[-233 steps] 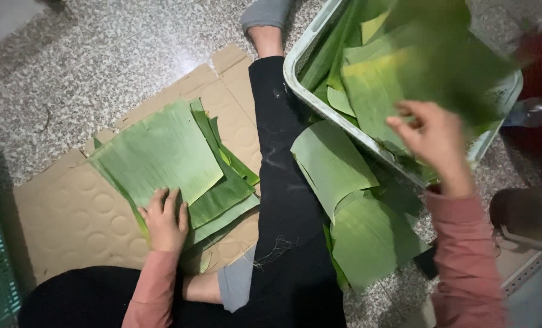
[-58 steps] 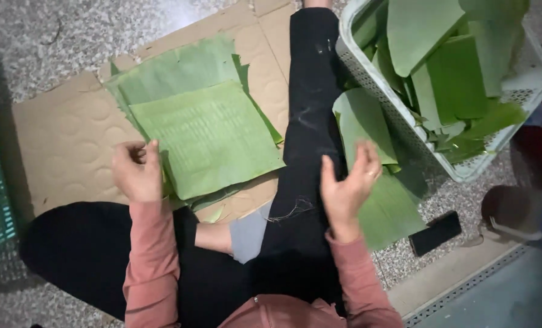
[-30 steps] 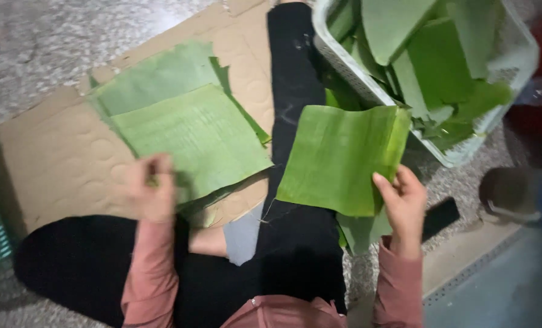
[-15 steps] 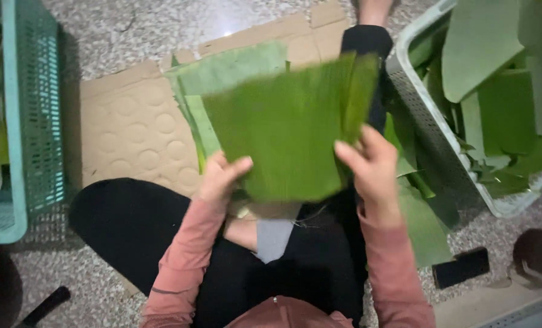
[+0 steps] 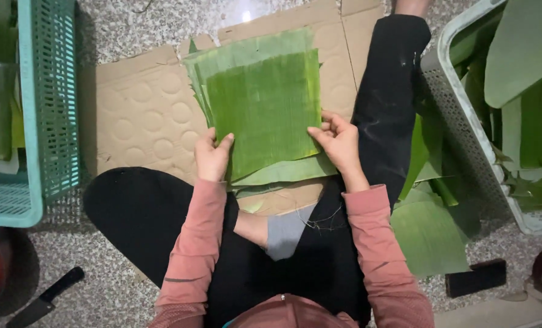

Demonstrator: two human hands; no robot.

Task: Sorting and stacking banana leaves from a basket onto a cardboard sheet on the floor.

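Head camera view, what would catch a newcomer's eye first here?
Likely the bright green top leaf at centre, held at its near corners by the left hand and right hand over a leaf stack on cardboard. A grey basket of leaves stands at right, a teal basket at left, and a knife lies bottom left.

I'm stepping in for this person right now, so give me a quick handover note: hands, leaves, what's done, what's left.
Left hand: grips the near left corner of the top leaf piece.
Right hand: grips its near right edge.
That leaf lies on the leaf stack on the cardboard, not yet squared with it.
Done: several cut pieces stacked.
Left: more leaves in the grey basket on the right and loose leaves on the floor beside the leg.
A knife lies near left.
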